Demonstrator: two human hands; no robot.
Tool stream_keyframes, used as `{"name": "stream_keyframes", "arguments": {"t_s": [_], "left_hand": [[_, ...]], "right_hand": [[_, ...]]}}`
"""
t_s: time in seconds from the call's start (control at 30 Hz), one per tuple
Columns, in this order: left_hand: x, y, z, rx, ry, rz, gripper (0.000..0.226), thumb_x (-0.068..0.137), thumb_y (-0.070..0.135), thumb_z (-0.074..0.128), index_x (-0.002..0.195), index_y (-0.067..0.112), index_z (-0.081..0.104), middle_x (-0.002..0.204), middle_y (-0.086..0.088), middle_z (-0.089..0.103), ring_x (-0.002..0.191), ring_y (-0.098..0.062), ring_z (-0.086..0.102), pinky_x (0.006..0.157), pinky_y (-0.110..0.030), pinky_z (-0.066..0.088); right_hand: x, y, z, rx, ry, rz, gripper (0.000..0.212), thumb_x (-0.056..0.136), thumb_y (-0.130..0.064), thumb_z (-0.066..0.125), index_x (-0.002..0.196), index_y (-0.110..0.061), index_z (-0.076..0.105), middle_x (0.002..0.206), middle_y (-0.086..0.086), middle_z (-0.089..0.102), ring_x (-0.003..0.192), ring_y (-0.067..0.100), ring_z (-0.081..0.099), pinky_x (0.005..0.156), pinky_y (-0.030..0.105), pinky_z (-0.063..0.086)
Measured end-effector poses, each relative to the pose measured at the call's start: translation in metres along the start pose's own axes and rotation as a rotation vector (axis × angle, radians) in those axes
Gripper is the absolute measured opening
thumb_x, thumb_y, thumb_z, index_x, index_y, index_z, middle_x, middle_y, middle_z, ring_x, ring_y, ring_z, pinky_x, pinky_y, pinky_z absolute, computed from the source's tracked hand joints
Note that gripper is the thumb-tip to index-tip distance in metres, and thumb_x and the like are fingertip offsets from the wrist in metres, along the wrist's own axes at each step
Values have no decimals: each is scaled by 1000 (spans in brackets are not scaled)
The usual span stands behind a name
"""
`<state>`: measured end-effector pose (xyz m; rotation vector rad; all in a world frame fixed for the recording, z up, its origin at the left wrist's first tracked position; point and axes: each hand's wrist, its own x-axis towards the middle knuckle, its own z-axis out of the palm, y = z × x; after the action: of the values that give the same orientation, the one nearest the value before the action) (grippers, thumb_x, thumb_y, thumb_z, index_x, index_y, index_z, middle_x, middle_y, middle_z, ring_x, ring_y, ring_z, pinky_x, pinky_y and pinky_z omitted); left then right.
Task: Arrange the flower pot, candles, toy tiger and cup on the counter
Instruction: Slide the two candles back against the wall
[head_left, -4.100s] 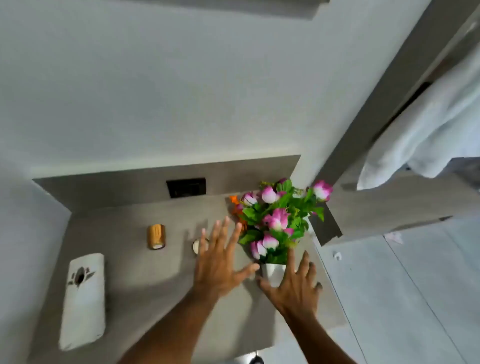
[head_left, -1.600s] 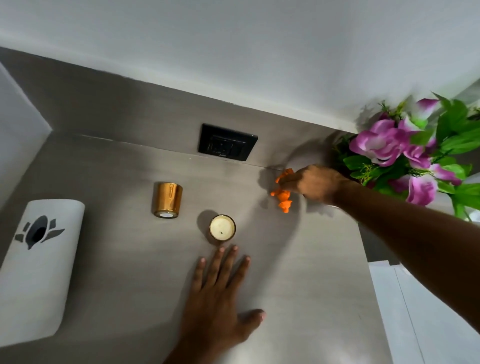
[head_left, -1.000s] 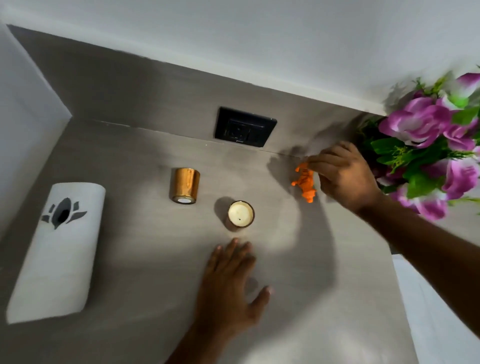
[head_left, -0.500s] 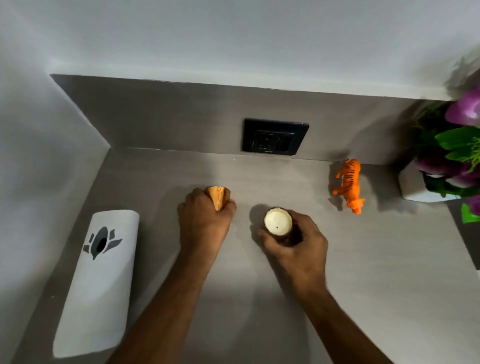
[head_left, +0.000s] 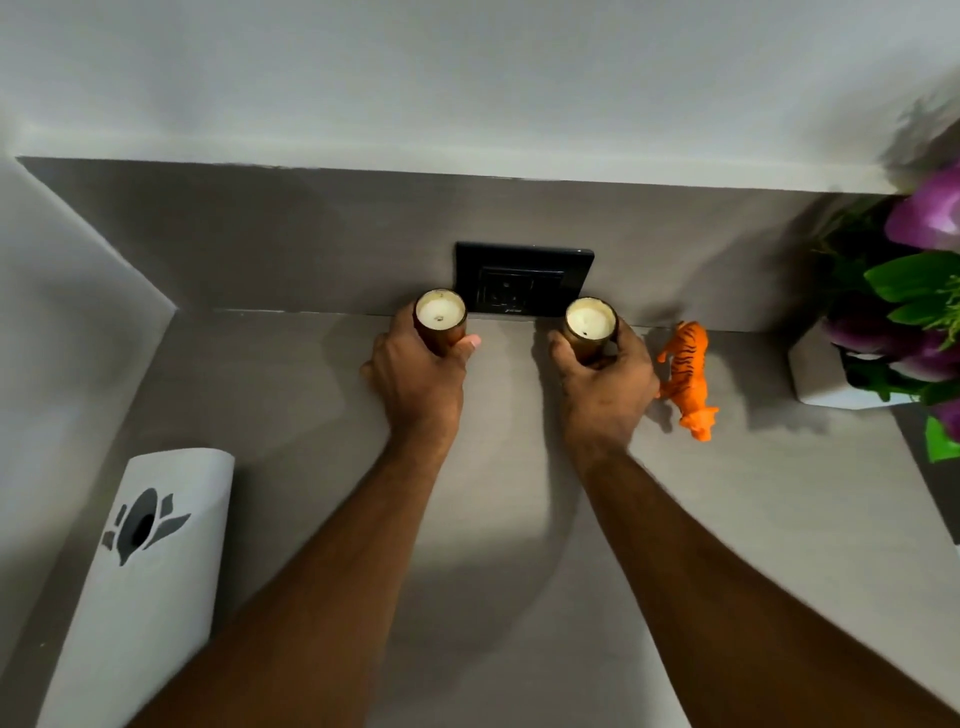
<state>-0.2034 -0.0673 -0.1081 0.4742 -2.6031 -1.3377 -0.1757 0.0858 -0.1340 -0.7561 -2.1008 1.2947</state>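
Note:
My left hand grips one gold candle, upright with its white wax facing up, near the back wall of the grey counter. A second gold candle is held upright in my right hand. Both candles sit just in front of the black wall socket. The orange toy tiger stands right beside my right hand. At the far right is the white flower pot with purple flowers and green leaves, partly cut off by the frame edge. No cup is in view.
A black socket plate is set in the grey backsplash behind the candles. A white dispenser with a dark leaf logo lies at the counter's front left. A wall closes the left side.
Both hands have moved their candles from mid-counter back toward the wall, and the left candle now stands upright. The tiger and flower pot stay where they were set.

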Motion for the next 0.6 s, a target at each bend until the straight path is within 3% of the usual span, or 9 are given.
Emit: {"name": "stream_keyframes", "arguments": {"t_s": [0.07,0.1,0.17,0.27,0.33,0.4,0.47,0.5,0.6], "left_hand": [[-1,2,-4,7,-7,-10,75,67,38,94,131,14,63,125,-9,73,118,-32,64,105,-54,49],[-6,2,-8,6,-2,-15,82,65,37,95,135,13,60,130,-10,70,123,-32,62,106,-53,48],[-25,-2,-33,-2,7,-33,96,62,36,97,144,14,51,143,-10,62,133,-32,55,111,-52,46],[-57,-27,-105,255,76,101,78,68,40,93,137,24,58,139,-6,65,124,-33,60,103,-54,51],[-64,-50,-165,643,100,141,78,66,52,88,133,29,55,138,-6,64,119,-38,59,95,-56,49],[-57,-70,-214,886,-24,-83,105,63,64,85,147,25,35,149,-12,50,128,-42,50,98,-60,46],[-45,-82,-238,786,-207,-380,118,62,64,87,152,18,28,149,-16,49,132,-42,50,104,-56,45],[-41,-85,-243,657,-283,-488,112,61,61,89,148,16,36,144,-16,55,128,-40,56,105,-50,48],[-40,-91,-238,375,-204,-479,75,55,51,90,118,17,65,119,-9,72,107,-32,69,91,-38,56]], "right_hand": [[-4,-6,-3,-14,-2,-15,71,75,-30,88,137,-15,57,132,6,63,118,9,56,104,28,52],[-9,-8,-8,7,7,-18,81,73,-31,89,143,-18,50,138,6,56,120,6,49,105,15,45],[-42,-7,-24,65,-7,-27,90,71,-38,90,146,-30,41,139,-1,43,118,1,45,96,0,39],[-117,-9,-43,-91,-269,-156,66,81,-49,79,135,-38,43,128,-5,47,112,10,53,94,30,56],[-152,-16,-25,-394,-572,-446,66,88,-59,62,144,-35,38,140,-1,47,124,20,49,101,42,50],[-168,-31,7,-605,-815,-670,70,93,-68,40,153,-33,27,158,5,37,143,29,37,112,52,34],[-169,-44,28,-709,-924,-701,75,94,-73,22,158,-34,16,169,9,16,154,34,14,122,59,11],[-170,-45,33,-738,-936,-704,76,94,-74,18,159,-35,11,170,8,8,156,33,5,123,60,3],[-172,-40,30,-779,-913,-717,76,94,-76,12,159,-37,7,170,6,2,156,31,-2,123,62,0]]}}
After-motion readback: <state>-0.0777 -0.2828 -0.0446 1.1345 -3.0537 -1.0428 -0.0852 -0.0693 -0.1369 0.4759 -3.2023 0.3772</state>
